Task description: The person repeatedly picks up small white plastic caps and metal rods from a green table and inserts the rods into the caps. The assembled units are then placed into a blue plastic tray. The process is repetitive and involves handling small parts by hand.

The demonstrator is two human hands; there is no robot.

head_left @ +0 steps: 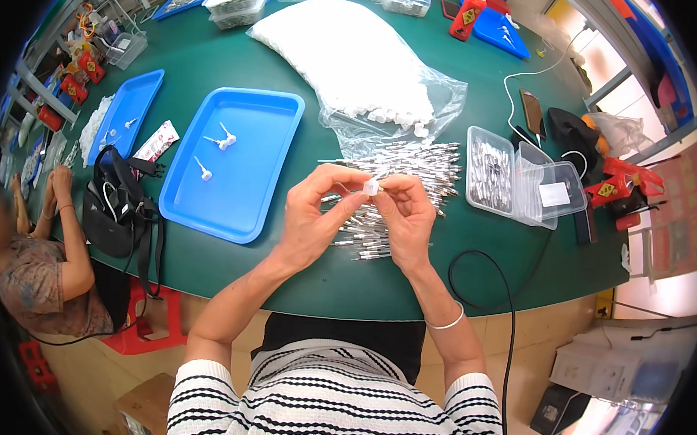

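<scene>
Between my two hands, over the middle of the green table, is a small white plastic cap (371, 187). My left hand (308, 209) pinches it from one side with thumb and forefinger. My right hand (409, 216) grips it from the other side, and its fingers partly cover whatever is attached to the cap. Right behind and under my hands lies a loose pile of thin silvery metal rods (436, 171). Beyond them, a large clear bag of white caps (348, 54) spills some at its mouth. On the left, a blue tray (241, 174) bears 3 white caps with thin stems.
A clear box of metal parts (490, 171) stands right, beside an open clear container (540, 187). Left are a second blue tray (139, 103), a black bag (116, 203) and a seated person (55, 267). A black cable (505, 279) hangs over the table edge. Red bottle (468, 14) stands far back.
</scene>
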